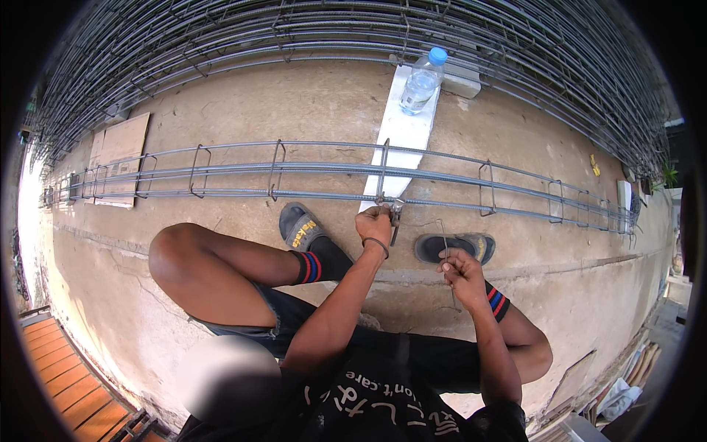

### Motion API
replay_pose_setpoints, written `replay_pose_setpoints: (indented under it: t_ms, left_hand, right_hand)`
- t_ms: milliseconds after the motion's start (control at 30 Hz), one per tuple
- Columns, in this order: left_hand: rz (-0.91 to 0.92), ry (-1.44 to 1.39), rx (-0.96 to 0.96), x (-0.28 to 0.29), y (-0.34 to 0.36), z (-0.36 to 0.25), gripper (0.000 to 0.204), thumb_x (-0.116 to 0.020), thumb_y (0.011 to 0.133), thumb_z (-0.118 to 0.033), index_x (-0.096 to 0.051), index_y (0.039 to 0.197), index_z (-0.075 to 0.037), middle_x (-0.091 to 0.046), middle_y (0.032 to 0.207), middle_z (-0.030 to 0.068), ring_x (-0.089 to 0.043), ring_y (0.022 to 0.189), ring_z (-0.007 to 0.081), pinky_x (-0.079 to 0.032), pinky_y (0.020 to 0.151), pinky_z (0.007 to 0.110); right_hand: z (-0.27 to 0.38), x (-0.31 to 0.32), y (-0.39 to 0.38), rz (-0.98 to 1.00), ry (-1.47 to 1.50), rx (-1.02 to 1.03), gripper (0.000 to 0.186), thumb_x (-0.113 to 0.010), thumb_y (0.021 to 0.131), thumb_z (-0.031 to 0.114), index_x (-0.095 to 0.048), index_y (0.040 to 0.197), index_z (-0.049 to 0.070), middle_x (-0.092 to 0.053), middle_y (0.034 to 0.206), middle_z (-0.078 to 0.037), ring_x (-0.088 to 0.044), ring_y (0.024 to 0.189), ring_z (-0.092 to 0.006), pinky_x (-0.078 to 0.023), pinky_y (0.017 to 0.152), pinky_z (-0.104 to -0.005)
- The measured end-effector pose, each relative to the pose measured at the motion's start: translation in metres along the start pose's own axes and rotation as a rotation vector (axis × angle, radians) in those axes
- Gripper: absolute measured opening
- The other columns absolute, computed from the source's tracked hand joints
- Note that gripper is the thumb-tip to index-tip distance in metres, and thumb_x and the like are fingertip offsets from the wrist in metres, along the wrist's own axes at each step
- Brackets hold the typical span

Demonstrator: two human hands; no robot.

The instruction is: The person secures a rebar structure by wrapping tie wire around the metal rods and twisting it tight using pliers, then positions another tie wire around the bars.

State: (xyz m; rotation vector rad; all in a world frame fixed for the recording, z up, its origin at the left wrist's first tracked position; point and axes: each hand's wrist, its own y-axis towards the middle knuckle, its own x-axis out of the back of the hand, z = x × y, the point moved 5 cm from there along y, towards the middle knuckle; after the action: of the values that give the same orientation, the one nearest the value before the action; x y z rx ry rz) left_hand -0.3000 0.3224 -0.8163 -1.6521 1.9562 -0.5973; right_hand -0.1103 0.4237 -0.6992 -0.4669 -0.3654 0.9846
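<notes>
A long cage of steel rebar (317, 168) with square stirrups lies across in front of me. My left hand (374, 223) is closed at its near bar, below a stirrup, with a metal hand tool (396, 214) that looks like pliers at its fingertips. The fingers partly hide how the tool is held. To the right, my right hand (462, 276) pinches a thin bent tie wire (446, 239), apart from the cage. One end of the wire sticks up past the fingers and another hangs below the hand.
A white block (396, 140) runs under the cage, with a water bottle (423, 82) standing on it. Stacked rebar cages (294, 29) line the far side. Cardboard (118, 158) lies at left. My sandalled feet (302, 228) rest near the cage.
</notes>
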Motion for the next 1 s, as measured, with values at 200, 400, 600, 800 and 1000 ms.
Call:
replay_pose_setpoints:
  t_ms: [200,400,600,800,1000]
  left_hand:
    - [0.046,0.172,0.176,-0.002,0.003,0.028,0.015,-0.065,0.086,-0.006,-0.066,0.079,0.007,-0.067,0.067,0.0115,-0.059,0.046,0.0150,-0.046,0.043,0.030]
    - [-0.023,0.072,0.038,0.017,0.004,0.011,0.017,-0.063,0.087,-0.007,-0.064,0.077,0.007,-0.065,0.064,0.0120,-0.058,0.043,0.0160,-0.039,0.038,0.028]
    - [0.025,-0.023,0.059,-0.003,-0.011,0.001,0.017,-0.062,0.086,-0.003,-0.063,0.074,0.008,-0.064,0.063,0.0116,-0.059,0.044,0.0171,-0.047,0.041,0.028]
    - [0.004,0.175,0.058,0.002,0.010,0.027,0.012,-0.060,0.084,0.001,-0.063,0.076,0.010,-0.063,0.062,0.0124,-0.063,0.048,0.0190,-0.048,0.039,0.031]
    - [-0.115,0.030,-0.025,0.013,-0.008,-0.013,0.014,-0.062,0.083,-0.005,-0.062,0.075,0.005,-0.060,0.059,0.0101,-0.055,0.042,0.0143,-0.035,0.037,0.027]
  right_hand:
    - [-0.036,0.012,0.002,-0.105,-0.183,-0.076,0.020,-0.052,0.089,-0.003,-0.060,0.107,0.001,-0.066,0.078,-0.005,-0.057,0.067,-0.0110,-0.048,0.064,-0.0271]
    - [-0.013,0.001,0.002,-0.179,-0.374,0.124,0.020,-0.058,0.085,0.004,-0.064,0.104,0.003,-0.066,0.079,-0.012,-0.061,0.070,-0.0160,-0.048,0.069,-0.0295]
    - [-0.028,0.024,0.010,-0.276,-0.262,0.096,0.017,-0.056,0.087,0.008,-0.066,0.101,0.004,-0.063,0.075,-0.007,-0.057,0.067,-0.0134,-0.046,0.065,-0.0279]
    - [-0.022,-0.004,-0.005,-0.126,-0.677,0.102,0.020,-0.053,0.088,0.008,-0.065,0.103,0.001,-0.067,0.087,-0.019,-0.067,0.081,-0.0261,-0.049,0.074,-0.0332]
    - [0.004,0.001,0.001,-0.111,-0.396,0.156,0.020,-0.050,0.091,0.003,-0.064,0.105,-0.001,-0.064,0.083,-0.010,-0.055,0.074,-0.0138,-0.045,0.070,-0.0272]
